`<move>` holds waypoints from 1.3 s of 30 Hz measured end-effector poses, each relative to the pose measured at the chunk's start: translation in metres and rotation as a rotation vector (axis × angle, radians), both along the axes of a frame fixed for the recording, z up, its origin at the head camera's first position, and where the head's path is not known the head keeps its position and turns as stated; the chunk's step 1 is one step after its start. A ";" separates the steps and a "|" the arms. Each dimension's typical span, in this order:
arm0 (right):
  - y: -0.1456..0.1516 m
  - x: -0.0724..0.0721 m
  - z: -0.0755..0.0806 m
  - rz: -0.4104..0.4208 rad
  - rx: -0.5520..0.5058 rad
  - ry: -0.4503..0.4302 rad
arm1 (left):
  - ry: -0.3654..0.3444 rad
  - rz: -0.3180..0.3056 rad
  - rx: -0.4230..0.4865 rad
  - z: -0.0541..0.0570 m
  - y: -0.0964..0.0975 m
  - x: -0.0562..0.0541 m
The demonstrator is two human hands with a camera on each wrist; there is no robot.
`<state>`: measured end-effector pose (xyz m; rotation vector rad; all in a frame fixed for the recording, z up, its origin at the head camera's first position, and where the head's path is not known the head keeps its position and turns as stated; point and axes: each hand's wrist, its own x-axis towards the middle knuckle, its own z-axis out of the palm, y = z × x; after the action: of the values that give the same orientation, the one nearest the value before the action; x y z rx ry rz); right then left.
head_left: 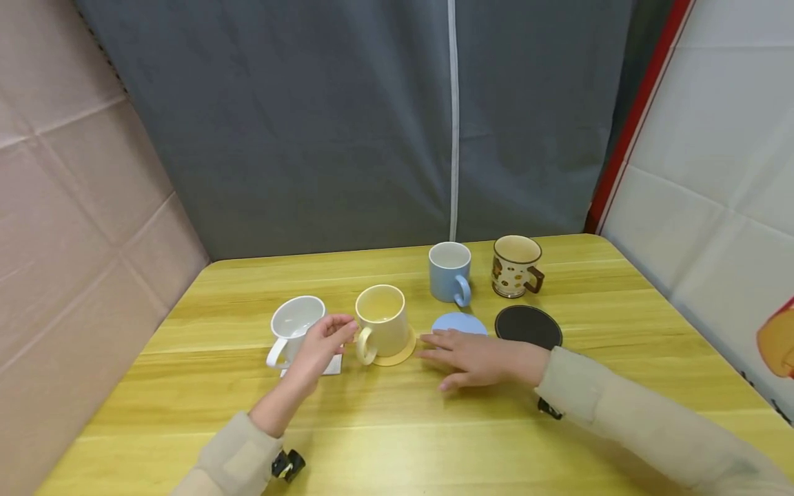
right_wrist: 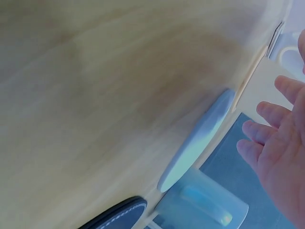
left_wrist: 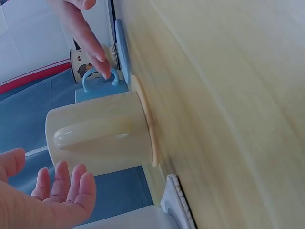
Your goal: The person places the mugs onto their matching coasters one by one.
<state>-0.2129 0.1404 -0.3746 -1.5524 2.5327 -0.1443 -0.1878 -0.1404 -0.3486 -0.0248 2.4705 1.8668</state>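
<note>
Left hand (head_left: 324,343) and right hand (head_left: 473,355) are held wide now, yellow mug (head_left: 389,331) flanked at eight and four o'clock!

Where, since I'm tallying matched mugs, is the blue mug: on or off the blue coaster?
Off: in the head view, bare table shows between the blue mug and the blue coaster.

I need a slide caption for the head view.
Left hand and right hand flank a yellow mug on a yellow coaster, a blue mug standing farther back.
</note>
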 end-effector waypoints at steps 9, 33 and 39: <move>0.018 -0.001 -0.001 -0.030 -0.023 0.023 | 0.008 0.025 -0.019 0.011 0.000 0.000; 0.054 0.003 -0.003 -0.119 -0.012 0.012 | 0.131 -0.070 0.067 0.041 0.042 -0.004; 0.060 0.004 -0.004 -0.131 -0.003 0.004 | 0.149 -0.107 0.085 0.045 0.062 -0.008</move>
<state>-0.2084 0.2006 -0.3789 -1.3881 2.6380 -0.1618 -0.1958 -0.0784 -0.3039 0.2526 2.4260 1.9941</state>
